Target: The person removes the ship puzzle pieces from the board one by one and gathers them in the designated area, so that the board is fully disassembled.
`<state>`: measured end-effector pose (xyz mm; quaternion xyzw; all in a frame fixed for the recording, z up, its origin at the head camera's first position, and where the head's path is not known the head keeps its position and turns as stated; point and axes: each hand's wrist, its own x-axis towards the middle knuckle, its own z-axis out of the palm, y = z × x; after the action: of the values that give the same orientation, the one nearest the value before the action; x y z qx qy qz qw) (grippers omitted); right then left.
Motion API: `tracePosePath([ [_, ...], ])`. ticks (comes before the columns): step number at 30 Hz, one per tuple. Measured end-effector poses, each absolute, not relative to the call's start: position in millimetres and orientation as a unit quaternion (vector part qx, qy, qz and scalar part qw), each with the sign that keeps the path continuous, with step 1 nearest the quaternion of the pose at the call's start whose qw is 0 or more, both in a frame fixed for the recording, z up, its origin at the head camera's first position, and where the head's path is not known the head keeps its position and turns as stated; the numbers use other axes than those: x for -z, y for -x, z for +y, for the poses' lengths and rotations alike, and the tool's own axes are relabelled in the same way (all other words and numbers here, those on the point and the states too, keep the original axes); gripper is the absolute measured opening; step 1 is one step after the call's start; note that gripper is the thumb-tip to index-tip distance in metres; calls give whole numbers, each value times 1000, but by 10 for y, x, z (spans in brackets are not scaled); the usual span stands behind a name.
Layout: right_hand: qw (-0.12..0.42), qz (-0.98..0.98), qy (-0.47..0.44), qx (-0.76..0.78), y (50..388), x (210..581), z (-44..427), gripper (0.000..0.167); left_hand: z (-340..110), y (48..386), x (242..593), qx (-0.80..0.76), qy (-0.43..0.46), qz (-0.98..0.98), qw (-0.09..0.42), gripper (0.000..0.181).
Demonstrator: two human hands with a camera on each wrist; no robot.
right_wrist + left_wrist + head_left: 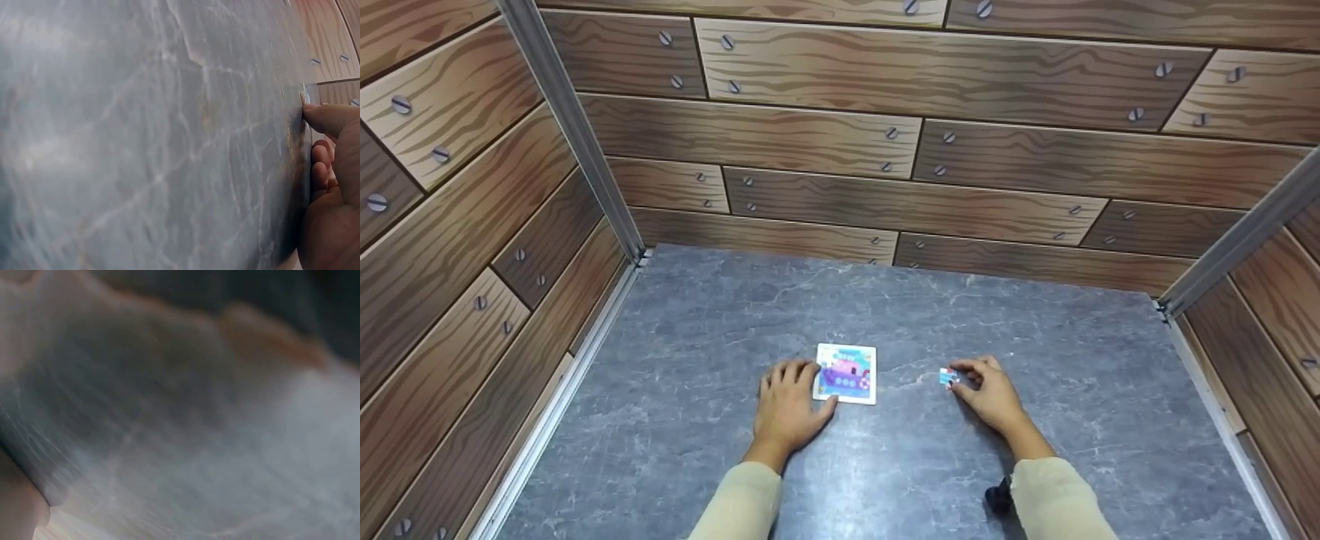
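Observation:
A square picture puzzle point(846, 375) with a white border and a pink and purple ship lies flat in the head view. My left hand point(789, 405) rests at its left side, fingers spread on the surface, with the index finger touching the left edge and the thumb at the bottom edge. To the right, my right hand point(991, 396) pinches a small blue, white and red puzzle piece point(947, 376) between thumb and fingers, apart from the puzzle. In the right wrist view the right hand point(332, 169) shows at the right edge; the piece is barely visible there. The left wrist view is blurred.
The grey marbled tabletop point(697, 322) is bounded by wood-print panels point(825, 142) at the back and both sides, with metal posts point(577, 127) at the corners. A small black object point(998, 496) sits beside the right sleeve.

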<state>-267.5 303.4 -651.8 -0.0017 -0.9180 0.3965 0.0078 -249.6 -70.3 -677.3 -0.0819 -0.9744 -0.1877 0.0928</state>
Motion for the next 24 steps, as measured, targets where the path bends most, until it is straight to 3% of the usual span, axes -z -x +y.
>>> tracePosePath([
  [8, -4, -845, 63, -531, 2758, 6312, 2946, 42, -704, 2486, 6769, 200, 76, -973, 81, 66],
  [17, 59, -848, -34, -526, 2944, 6253, 2254, 37, -697, 2492, 6756, 193, 74, -976, 71, 69],
  [24, 26, -858, -63, -508, 2987, 6371, 1734, 39, -689, 2495, 6749, 186, 69, -978, 68, 70],
])
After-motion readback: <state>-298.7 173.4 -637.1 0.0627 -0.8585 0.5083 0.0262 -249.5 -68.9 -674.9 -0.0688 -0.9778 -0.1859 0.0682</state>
